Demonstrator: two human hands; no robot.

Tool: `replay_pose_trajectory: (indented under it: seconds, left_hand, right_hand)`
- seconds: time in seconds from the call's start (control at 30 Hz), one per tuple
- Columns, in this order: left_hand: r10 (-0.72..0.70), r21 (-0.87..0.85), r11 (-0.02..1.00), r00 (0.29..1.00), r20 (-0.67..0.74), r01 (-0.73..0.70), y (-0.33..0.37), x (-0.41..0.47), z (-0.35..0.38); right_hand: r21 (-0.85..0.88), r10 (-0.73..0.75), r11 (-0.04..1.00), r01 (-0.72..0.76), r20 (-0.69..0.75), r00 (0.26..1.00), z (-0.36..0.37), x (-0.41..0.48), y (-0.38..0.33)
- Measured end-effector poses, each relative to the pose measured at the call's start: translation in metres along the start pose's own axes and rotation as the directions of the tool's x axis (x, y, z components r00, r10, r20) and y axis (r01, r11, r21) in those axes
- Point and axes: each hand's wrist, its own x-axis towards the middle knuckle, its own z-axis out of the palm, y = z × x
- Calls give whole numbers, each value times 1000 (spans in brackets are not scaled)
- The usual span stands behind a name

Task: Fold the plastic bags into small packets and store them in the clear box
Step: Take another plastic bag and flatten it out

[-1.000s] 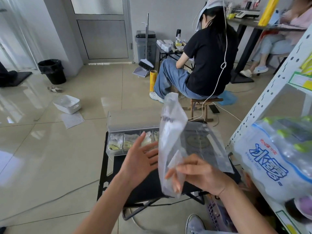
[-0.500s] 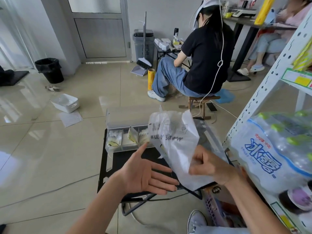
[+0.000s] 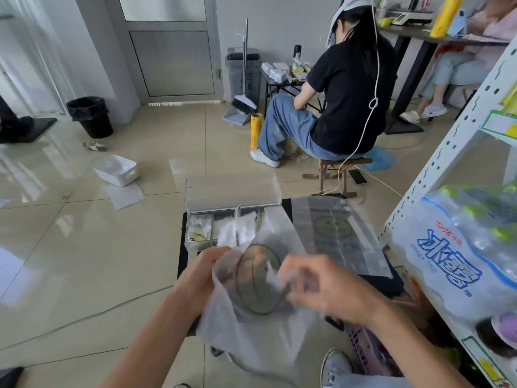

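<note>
Both hands hold one cloudy plastic bag (image 3: 251, 323) in the air over the near edge of the black table (image 3: 389, 287). The left hand (image 3: 200, 278) has its fingers curled round the bag's upper left edge. The right hand (image 3: 324, 287) is blurred, but its fingers look bent and pinch the bag's right side. A round dark print shows on the film between them. Just behind the bag the clear box (image 3: 189, 233) stands with its lid up, small folded packets (image 3: 200, 231) in its left compartment. A second bag (image 3: 335, 233) lies flat on the table, right of the box.
</note>
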Motion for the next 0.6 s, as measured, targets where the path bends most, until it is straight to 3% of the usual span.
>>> replay_pose_trajectory:
  seconds: [0.03, 0.07, 0.1, 0.13, 0.17, 0.2, 0.23, 0.27, 0.3, 0.37, 0.47, 0.6]
  left_hand:
    - [30, -18, 999, 1000, -10, -30, 2, -6, 3]
    - [70, -30, 997, 998, 4, -70, 0, -11, 4]
    - [103, -31, 994, 995, -5, -104, 2, -16, 7]
    - [145, -48, 988, 989, 2, -144, 2, -22, 10]
    - [197, -52, 979, 980, -12, -197, 2, -24, 9]
    - [238, -59, 969, 971, -32, -240, -1, -23, 6]
    - [251, -53, 966, 966, -66, -255, 0, -26, 10]
    - [253, -55, 965, 965, -76, -257, -1, -28, 10]
    - [246, -47, 967, 965, -91, -251, -1, -30, 12]
    - [236, -22, 971, 968, -81, -238, -1, -34, 13]
    - [170, -73, 983, 985, 13, -169, 9, -46, 11]
    - [143, -200, 970, 990, -7, -141, 29, -60, -4]
  right_hand:
    - [99, 29, 995, -4, -257, 966, -2, 4, 14]
    - [198, 96, 980, 5, -494, 864, -4, 10, 26]
    - [342, 217, 940, 15, -629, 746, -5, 16, 40]
    - [534, 376, 845, 35, -639, 671, -6, 22, 50]
    - [717, 521, 697, 25, -530, 669, -6, 29, 61]
    - [842, 600, 537, -44, -344, 722, -4, 33, 69]
    - [908, 599, 395, -140, -139, 788, 0, 35, 70]
    - [921, 566, 318, -224, 5, 824, 5, 35, 66]
    - [915, 521, 322, -244, 44, 852, 9, 35, 62]
    - [856, 459, 488, -170, -87, 884, 9, 40, 58]
    - [736, 454, 669, -106, -292, 842, 3, 47, 62]
    - [752, 361, 656, -59, -244, 900, -6, 43, 70]
